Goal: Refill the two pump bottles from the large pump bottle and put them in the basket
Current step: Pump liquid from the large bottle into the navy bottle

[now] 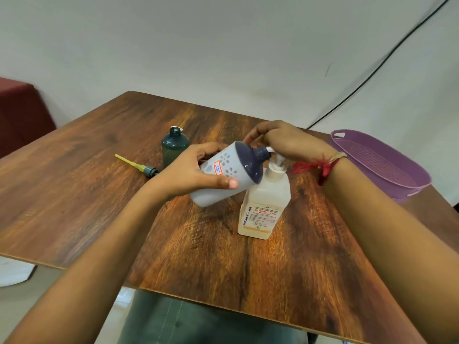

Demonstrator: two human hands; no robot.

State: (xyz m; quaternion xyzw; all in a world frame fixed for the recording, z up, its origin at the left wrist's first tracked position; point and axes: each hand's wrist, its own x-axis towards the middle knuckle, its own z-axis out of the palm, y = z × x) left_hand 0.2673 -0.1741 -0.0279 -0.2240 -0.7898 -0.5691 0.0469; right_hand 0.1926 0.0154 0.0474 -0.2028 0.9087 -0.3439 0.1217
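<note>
My left hand (196, 170) grips a grey bottle (227, 173) with a dark blue top, tilted so its open neck meets the spout of the large pump bottle (264, 204). That large translucent bottle stands upright mid-table with a printed label. My right hand (285, 140) rests on top of its white pump head, fingers bent over it. A dark green bottle (173, 146) stands open behind my left hand. Its pump (139, 165), with a yellow tube, lies on the table to the left. The purple basket (387, 165) sits at the right edge.
The wooden table (223, 256) ends close to my body at the front. A black cable (372, 73) runs down the white wall behind the basket. A dark red seat (19, 115) stands at the far left.
</note>
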